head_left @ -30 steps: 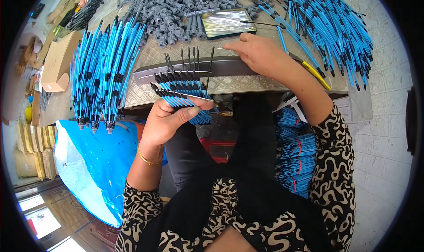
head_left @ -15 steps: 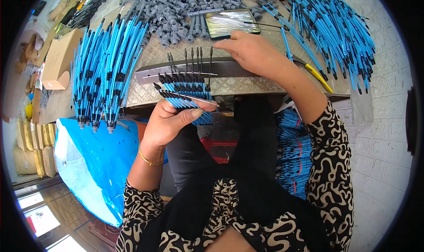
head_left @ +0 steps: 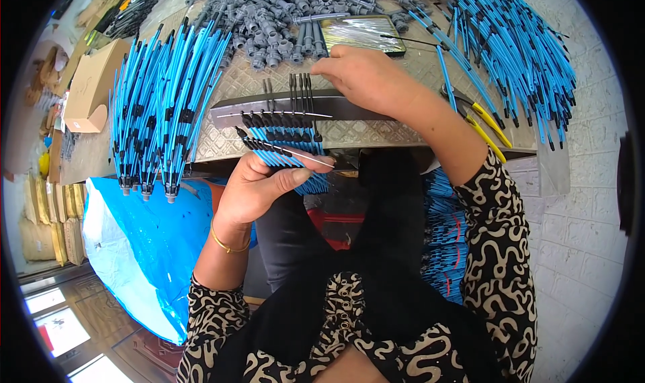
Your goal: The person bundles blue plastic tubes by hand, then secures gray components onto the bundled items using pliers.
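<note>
My left hand is closed around a bundle of thin blue tubes with black end pieces, held just off the table's front edge. Two thin metal wires run crosswise along the row of black ends. Several slim black sticks stand up from the bundle, some blurred. Curled above them, my right hand has thumb and fingers together beside the stick tops. What its fingertips hold, if anything, is hidden. A dark metal bar lies on the table edge behind the bundle.
Grey plastic fittings are heaped at the back, by a tray of silvery pins. Blue tube bunches lie at left and right. Yellow-handled pliers rest at the right edge. A cardboard box stands left.
My right hand has moved slightly left along the stick tops. Some black sticks now stand closer together. My left hand keeps its hold on the bundle; the view has shifted a little.
</note>
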The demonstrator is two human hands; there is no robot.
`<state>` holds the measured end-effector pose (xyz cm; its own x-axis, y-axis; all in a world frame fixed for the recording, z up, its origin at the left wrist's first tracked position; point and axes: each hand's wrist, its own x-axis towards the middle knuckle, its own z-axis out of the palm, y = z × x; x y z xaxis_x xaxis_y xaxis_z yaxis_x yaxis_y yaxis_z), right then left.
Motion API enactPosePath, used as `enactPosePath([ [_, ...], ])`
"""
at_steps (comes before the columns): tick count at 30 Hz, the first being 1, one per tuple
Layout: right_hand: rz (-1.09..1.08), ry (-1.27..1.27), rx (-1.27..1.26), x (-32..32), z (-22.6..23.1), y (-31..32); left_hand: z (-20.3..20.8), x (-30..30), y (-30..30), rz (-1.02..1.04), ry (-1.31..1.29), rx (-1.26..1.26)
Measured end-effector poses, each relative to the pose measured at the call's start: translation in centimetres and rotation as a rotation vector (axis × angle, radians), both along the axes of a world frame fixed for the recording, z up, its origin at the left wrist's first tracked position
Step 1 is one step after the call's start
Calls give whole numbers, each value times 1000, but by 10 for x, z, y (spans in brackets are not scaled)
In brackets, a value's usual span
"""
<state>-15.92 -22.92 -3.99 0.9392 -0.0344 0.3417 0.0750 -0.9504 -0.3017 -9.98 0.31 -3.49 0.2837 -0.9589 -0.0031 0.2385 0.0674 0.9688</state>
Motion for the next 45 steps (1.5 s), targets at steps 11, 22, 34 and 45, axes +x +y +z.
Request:
enactPosePath([
  [11, 45, 22, 59, 23, -3, 9, 7, 15, 6, -67, 24, 36],
  [22, 74, 100, 64, 40, 3, 21, 7, 41, 15, -228, 52, 119],
  [34, 114, 270, 574, 69, -9, 28, 10, 39, 16, -176, 100, 109],
  [45, 154, 137, 33, 28, 11, 17, 5, 36, 19, -112, 148, 38],
])
